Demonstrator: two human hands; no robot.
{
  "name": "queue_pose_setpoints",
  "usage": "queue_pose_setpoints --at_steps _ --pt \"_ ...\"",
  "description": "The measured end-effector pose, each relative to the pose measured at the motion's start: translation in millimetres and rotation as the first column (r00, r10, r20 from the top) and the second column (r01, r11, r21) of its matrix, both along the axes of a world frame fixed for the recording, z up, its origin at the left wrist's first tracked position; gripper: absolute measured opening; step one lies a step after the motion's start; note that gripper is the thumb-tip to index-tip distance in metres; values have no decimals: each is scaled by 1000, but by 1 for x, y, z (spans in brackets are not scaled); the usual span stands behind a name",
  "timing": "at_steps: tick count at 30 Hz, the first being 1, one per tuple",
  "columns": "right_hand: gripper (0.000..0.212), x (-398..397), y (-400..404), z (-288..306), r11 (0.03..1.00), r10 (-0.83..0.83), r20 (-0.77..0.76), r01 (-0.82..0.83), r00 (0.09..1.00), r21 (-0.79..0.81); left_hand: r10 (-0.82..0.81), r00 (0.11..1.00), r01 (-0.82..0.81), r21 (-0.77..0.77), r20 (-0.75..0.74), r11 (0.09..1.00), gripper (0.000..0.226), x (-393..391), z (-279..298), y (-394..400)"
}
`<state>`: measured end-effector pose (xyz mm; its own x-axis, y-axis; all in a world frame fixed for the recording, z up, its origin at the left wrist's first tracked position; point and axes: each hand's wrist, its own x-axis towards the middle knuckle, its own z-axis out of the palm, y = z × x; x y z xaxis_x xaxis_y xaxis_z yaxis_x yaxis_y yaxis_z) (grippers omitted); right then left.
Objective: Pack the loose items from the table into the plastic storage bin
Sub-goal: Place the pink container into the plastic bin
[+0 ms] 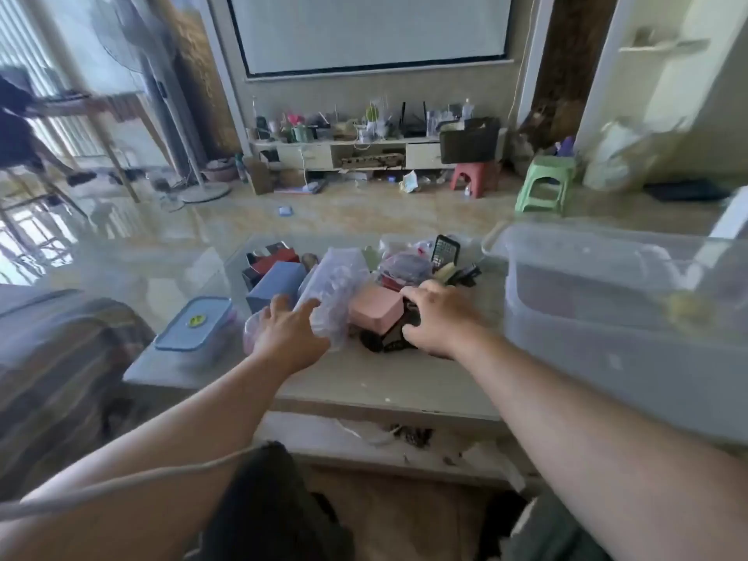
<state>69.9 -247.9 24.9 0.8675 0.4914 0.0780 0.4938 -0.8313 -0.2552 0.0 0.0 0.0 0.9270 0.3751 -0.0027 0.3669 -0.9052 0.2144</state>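
A large clear plastic storage bin [599, 317] stands on the right of the table. Loose items are piled mid-table: a clear bubble-wrap bag [336, 285], a pink box [376, 311], a blue box [275, 283], a red box [275, 261], a black grid-faced object [446, 251] and a plastic bag of dark things [404, 267]. My left hand [287, 336] lies on the near end of the bubble-wrap bag, fingers spread. My right hand [439, 317] rests over dark objects [388, 338] beside the pink box, fingers curled; whether it grips them is hidden.
A small lidded container with a blue rim [194, 325] sits at the table's left near corner [137, 372]. A sofa arm [60, 358] lies to the left. Beyond the table are a green stool [546, 184], a red stool [473, 176] and a cluttered TV cabinet [364, 149].
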Motion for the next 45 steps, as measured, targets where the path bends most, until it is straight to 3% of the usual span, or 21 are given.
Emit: queue_pose_setpoints --at_steps 4,7,12,16,21,23,26,32,34,37,39,43,45 --pt "71 27 28 -10 1000 16 -31 -15 999 26 61 994 -70 -106 -86 992 91 34 -19 4" --pt "71 61 51 -39 999 21 -107 -17 994 33 50 997 -58 -152 -52 987 83 71 -45 14" --pt "66 102 79 -85 999 30 -133 -28 991 18 184 982 -179 -134 30 975 91 100 -77 20" --pt "90 120 93 -84 998 -35 -84 39 996 45 137 967 -135 -23 215 991 83 108 -66 26" --pt "89 136 93 -53 936 -48 -59 65 997 345 -107 918 39 182 381 982 80 95 -46 28" --pt "93 136 83 -30 948 -35 33 23 999 317 -204 873 90 264 442 960 80 88 -35 27" --pt "98 128 59 19 994 8 181 -28 983 107 -389 780 192 404 491 894 78 75 -10 19" --pt "114 101 -22 123 961 40 119 -5 992 -275 -734 467 372 643 494 669 49 61 67 -10" --pt "118 88 -53 150 961 42 -9 -43 999 -272 -806 343 390 708 482 589 51 68 92 -39" --pt "119 74 -105 178 998 40 -244 -50 969 -36 -859 162 396 765 487 508 49 86 118 -97" --pt "119 68 -150 189 999 2 -254 11 967 48 -862 91 414 768 499 489 56 102 125 -140" --pt "116 58 -244 181 982 -164 -152 176 975 70 -891 45 538 741 451 402 76 126 125 -230" --pt "115 56 -283 166 968 -250 -98 250 963 -18 -915 89 685 642 395 344 93 137 119 -270"
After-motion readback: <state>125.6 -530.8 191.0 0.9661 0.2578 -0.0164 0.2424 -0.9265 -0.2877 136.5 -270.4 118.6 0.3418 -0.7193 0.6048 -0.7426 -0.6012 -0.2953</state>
